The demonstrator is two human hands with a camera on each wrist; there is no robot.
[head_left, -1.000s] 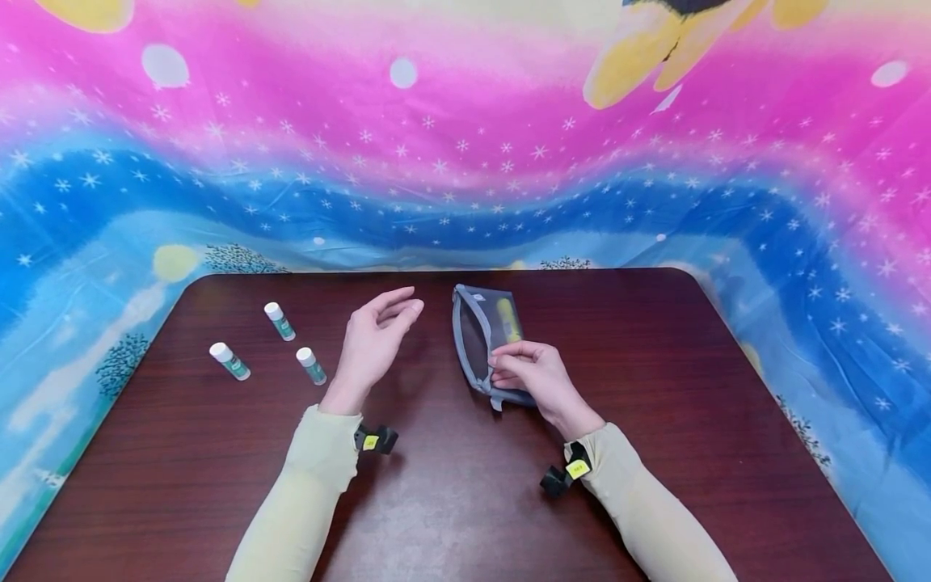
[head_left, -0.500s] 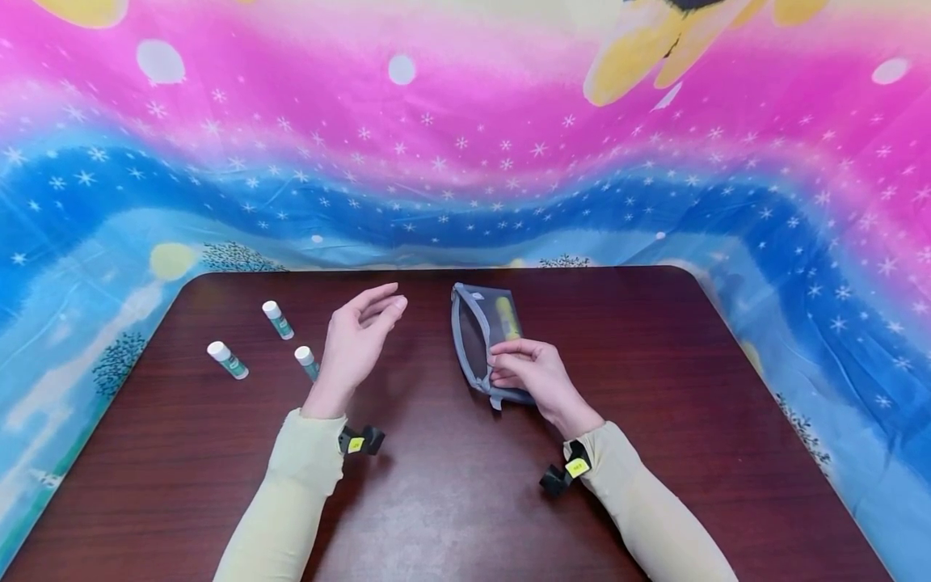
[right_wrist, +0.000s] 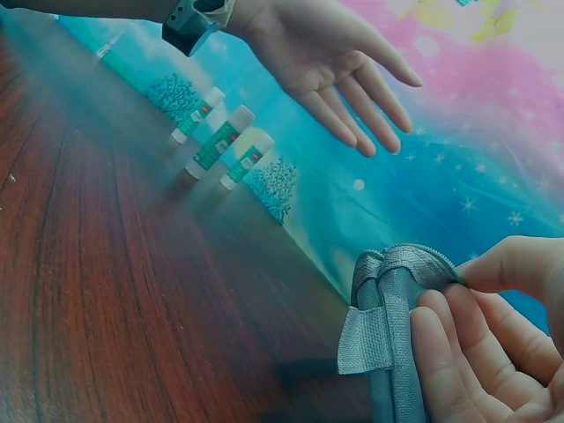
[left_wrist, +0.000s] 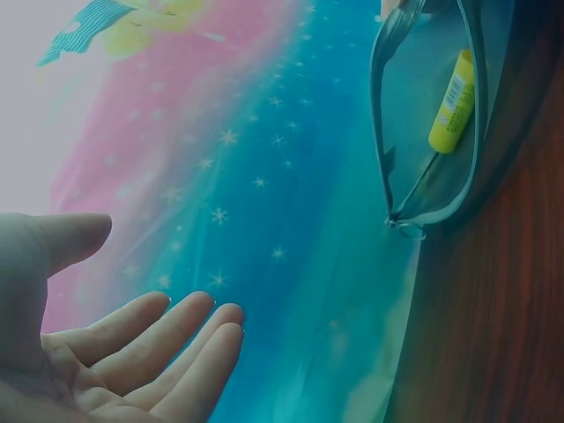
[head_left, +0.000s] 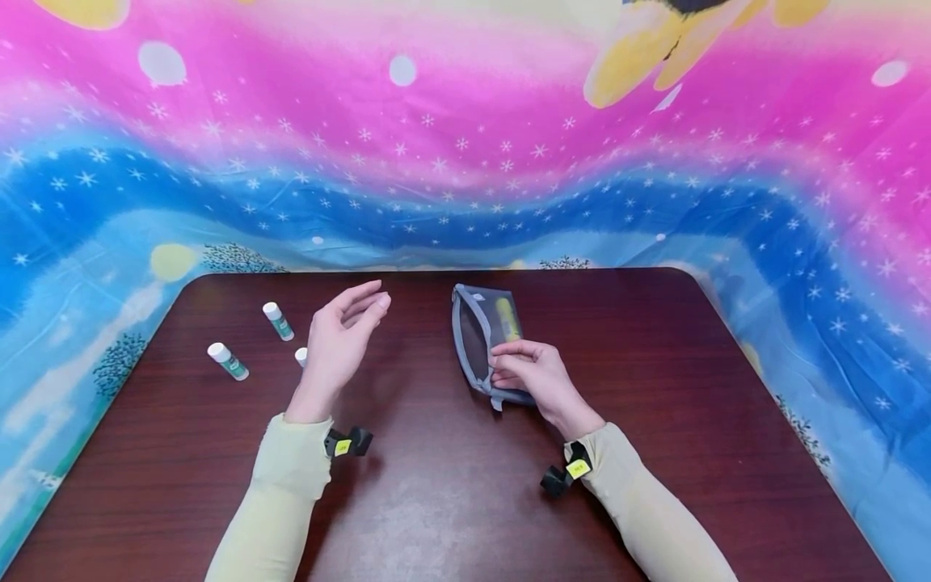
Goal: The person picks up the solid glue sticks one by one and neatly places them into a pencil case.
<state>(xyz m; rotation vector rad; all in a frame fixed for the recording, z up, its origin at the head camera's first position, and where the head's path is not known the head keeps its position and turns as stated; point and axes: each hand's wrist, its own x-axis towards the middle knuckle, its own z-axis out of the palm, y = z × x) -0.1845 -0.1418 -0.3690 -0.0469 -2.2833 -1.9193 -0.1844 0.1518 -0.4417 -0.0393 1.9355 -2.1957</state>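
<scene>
My right hand (head_left: 534, 376) pinches the near edge of a grey zip pouch (head_left: 491, 302) between thumb and fingers. The pouch's zipper mouth gapes toward the left. Inside it lies a yellow tube (left_wrist: 453, 104) with a printed label, visible through the mesh side. Left of the pouch, my left hand (head_left: 336, 343) hovers over the table with fingers apart and holds nothing. Three white-capped glue sticks with green labels stand at the left: one farther back (head_left: 279, 321), one at the far left (head_left: 229, 361), and one (head_left: 301, 356) mostly hidden behind my left hand.
The dark wooden table (head_left: 436, 501) has a far edge just beyond the pouch. A pink and blue patterned cloth (head_left: 465, 162) hangs behind it and along both sides. Each wrist wears a black strap mount (head_left: 349, 443).
My left hand has drawn back leftward, away from the pouch, and now covers most of the nearest glue stick. My right hand and the pouch have stayed in place.
</scene>
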